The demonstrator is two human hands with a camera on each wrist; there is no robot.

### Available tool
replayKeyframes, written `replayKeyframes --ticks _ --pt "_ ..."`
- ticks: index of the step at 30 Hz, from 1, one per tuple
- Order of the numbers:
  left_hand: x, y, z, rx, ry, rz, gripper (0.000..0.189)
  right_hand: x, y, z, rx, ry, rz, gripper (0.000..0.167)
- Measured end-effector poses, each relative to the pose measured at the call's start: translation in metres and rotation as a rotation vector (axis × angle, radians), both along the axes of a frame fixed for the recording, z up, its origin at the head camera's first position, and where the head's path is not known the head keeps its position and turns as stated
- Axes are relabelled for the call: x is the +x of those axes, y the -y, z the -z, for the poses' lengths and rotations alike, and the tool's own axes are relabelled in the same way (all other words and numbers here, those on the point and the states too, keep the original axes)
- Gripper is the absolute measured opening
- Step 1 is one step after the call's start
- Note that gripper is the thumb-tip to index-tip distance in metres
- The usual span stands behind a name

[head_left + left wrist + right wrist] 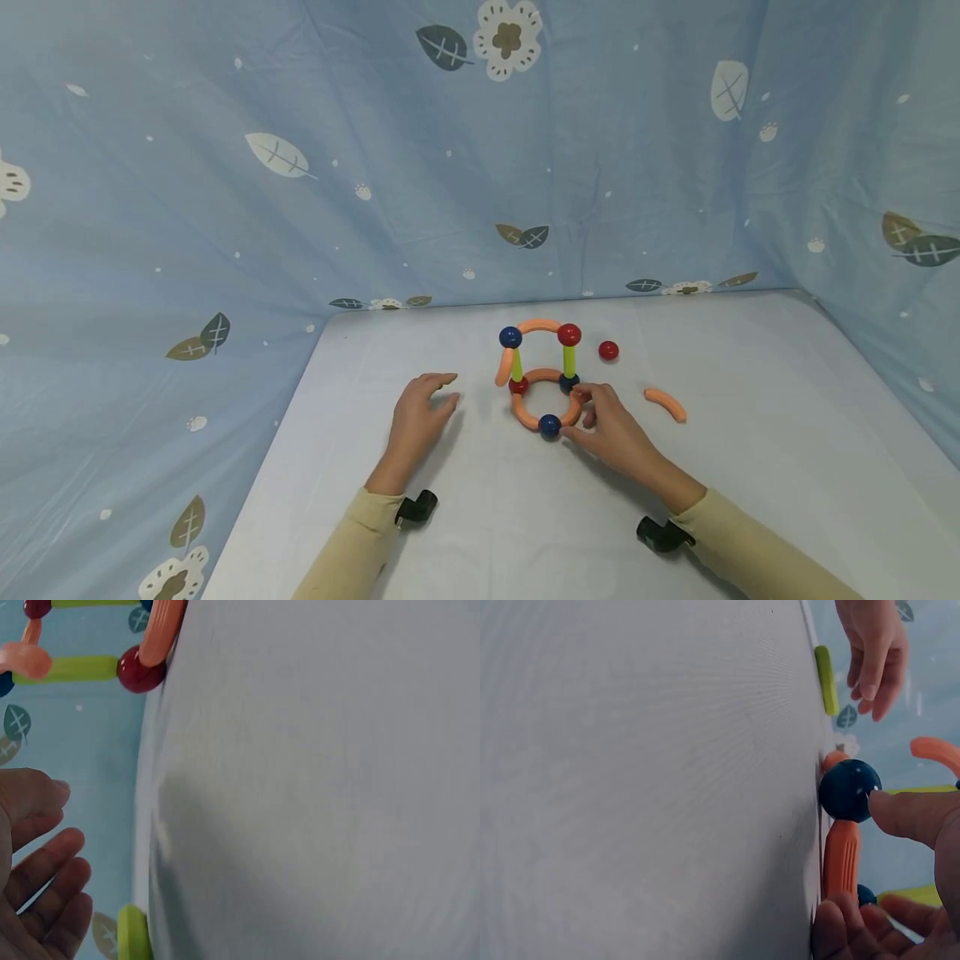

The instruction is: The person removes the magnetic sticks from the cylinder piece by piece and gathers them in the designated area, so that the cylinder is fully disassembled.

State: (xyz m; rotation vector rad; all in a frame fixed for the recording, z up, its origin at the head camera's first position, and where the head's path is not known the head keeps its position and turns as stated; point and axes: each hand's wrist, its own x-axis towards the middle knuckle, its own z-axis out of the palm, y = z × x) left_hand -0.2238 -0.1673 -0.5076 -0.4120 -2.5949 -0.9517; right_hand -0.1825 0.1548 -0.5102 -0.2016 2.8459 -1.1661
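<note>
A toy frame of balls and sticks stands on the white table. Its base ring has orange curved sticks (pixel 525 417), a red ball (pixel 518 386) and blue balls, one at the front (pixel 550 427). Two yellow-green straight sticks (pixel 569 361) rise to an upper blue ball (pixel 511 337) and an upper red ball (pixel 569 335). From the upper blue ball another curved stick (pixel 506 367) hangs outward. My right hand (pixel 611 429) holds the ring's right curved stick (pixel 842 859), thumb touching the front ball. My left hand (pixel 420 421) hovers left of the frame, fingers spread, holding nothing.
A loose red ball (pixel 608 351) lies right of the frame, and a loose orange curved stick (pixel 665 405) farther right. A yellow-green stick (pixel 133 934) shows near my left hand in the wrist views. A patterned blue cloth (pixel 450 167) hangs behind the table.
</note>
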Motion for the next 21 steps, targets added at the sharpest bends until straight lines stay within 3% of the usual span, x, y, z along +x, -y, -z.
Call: replayKeyframes --ticks 4,11,21 --pt "-0.001 -0.011 0.002 0.051 0.055 0.061 0.031 0.000 -0.001 0.000 0.008 0.015 0.025 0.084" --pt "-0.005 -0.028 0.007 0.128 0.248 0.102 0.033 -0.001 -0.001 0.002 0.022 0.032 0.027 0.089" --pt "-0.019 -0.049 0.010 0.094 0.351 0.138 0.031 -0.004 0.000 0.003 0.043 0.036 0.011 0.091"
